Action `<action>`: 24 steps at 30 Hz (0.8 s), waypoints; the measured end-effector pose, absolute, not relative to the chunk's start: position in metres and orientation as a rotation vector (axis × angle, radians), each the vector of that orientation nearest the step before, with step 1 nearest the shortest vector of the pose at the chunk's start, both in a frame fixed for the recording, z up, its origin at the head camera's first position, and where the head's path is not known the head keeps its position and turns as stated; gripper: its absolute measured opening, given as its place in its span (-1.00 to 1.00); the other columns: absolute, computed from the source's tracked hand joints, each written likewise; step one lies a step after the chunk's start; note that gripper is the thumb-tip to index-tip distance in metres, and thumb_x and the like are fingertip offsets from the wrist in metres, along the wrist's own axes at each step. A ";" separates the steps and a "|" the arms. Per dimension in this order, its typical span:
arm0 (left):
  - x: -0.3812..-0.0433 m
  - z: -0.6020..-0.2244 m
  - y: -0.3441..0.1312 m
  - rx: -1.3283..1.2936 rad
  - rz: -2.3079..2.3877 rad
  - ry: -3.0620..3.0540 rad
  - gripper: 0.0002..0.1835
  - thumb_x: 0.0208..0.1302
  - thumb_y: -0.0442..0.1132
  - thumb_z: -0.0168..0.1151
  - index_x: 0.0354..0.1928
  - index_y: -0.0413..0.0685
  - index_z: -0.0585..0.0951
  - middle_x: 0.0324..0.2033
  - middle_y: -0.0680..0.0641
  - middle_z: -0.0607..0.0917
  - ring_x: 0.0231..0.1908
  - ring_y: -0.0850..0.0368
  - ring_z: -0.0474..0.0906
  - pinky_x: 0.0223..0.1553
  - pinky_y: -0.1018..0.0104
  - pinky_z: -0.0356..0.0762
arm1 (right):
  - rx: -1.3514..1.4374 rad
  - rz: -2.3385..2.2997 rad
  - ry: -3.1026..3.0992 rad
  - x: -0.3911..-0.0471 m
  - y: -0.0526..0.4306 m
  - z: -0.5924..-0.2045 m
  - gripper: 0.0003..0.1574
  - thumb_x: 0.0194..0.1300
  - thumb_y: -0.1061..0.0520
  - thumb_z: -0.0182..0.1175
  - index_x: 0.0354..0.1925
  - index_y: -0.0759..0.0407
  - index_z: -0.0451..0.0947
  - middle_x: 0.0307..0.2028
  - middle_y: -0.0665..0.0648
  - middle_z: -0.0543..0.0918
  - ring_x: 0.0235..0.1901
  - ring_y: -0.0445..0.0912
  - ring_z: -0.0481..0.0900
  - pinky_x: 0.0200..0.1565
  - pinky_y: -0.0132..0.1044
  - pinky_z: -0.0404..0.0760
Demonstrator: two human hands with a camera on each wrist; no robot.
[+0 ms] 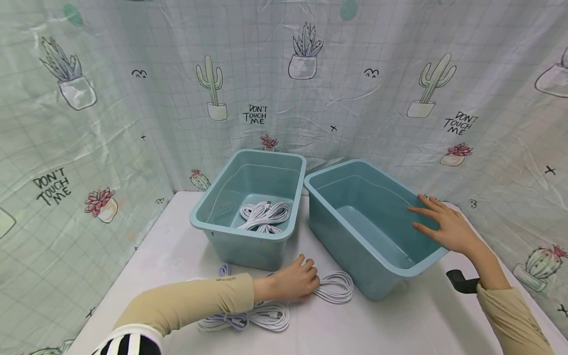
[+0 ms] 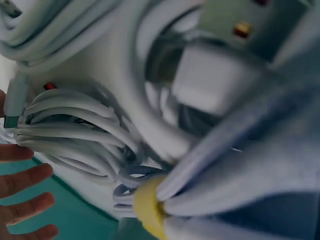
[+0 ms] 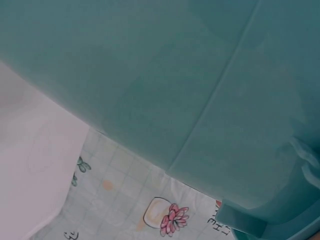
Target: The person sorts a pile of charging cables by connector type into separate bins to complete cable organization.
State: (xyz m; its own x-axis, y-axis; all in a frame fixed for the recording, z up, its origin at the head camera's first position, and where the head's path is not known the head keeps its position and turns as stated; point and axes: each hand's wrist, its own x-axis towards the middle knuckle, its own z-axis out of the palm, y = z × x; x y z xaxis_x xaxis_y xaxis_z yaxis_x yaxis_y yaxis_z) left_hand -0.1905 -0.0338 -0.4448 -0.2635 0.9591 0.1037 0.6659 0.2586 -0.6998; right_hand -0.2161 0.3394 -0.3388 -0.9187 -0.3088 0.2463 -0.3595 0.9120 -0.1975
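Observation:
My left hand [image 1: 295, 280] is low over the table, its fingertips right at a coil of white cable [image 1: 337, 287]. In the left wrist view its fingers [image 2: 25, 182] are spread apart beside a bundled white cable [image 2: 75, 135], with a white connector [image 2: 16, 97] by them. More white and lilac cables [image 1: 266, 316] lie under and in front of the left forearm. My right hand [image 1: 448, 227] reaches across the right rim of the right blue-green bin [image 1: 337, 236], fingers extended and spread over its inside. That bin stands turned at an angle, and its floor shows bare.
Left of it stands a second blue-green bin [image 1: 248, 246] with coiled white cables [image 1: 265, 215] inside. Both bins are on a white table [image 1: 328, 330]. A cactus-print curtain [image 1: 284, 98] encloses the back and sides. A black mount [image 1: 461, 282] sits at the right wrist.

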 end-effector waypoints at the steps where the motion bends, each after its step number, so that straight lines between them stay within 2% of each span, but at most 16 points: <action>1: -0.190 -0.446 -0.034 -1.468 0.745 -2.024 -0.68 0.18 0.16 -0.08 -0.25 0.14 0.49 -0.32 0.10 0.58 -0.19 0.14 0.45 -0.15 0.18 0.40 | 0.508 0.353 -2.864 -0.216 0.340 -0.339 -0.36 0.17 -0.15 0.08 0.12 0.18 0.38 0.30 0.38 0.09 0.29 0.33 -0.05 -0.01 0.44 0.01; 12: -0.191 -0.453 -0.031 -1.447 0.793 -2.057 -0.73 0.23 0.09 -0.11 -0.23 0.14 0.47 -0.30 0.10 0.55 -0.19 0.16 0.42 -0.16 0.21 0.38 | 0.515 0.351 -2.862 -0.216 0.340 -0.339 -0.36 0.17 -0.14 0.08 0.12 0.18 0.38 0.30 0.37 0.09 0.30 0.32 -0.06 -0.01 0.44 0.01; 24: -0.191 -0.462 -0.029 -1.386 0.824 -2.008 -0.70 0.19 0.13 -0.09 -0.28 0.10 0.44 -0.35 0.10 0.53 -0.24 0.16 0.39 -0.19 0.22 0.37 | 0.476 0.339 -2.896 -0.216 0.338 -0.337 -0.33 0.17 -0.17 0.06 0.13 0.19 0.36 0.30 0.38 0.08 0.30 0.33 -0.07 0.00 0.45 -0.01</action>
State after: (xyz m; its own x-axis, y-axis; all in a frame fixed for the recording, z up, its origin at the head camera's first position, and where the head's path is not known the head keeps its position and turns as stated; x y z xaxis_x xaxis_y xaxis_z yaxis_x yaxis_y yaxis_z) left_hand -0.1912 -0.0291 -0.4618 -0.3099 0.9454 0.1012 0.6021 0.2775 -0.7487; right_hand -0.2163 0.3381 -0.3371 -0.9310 -0.2918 0.2193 -0.3346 0.9223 -0.1933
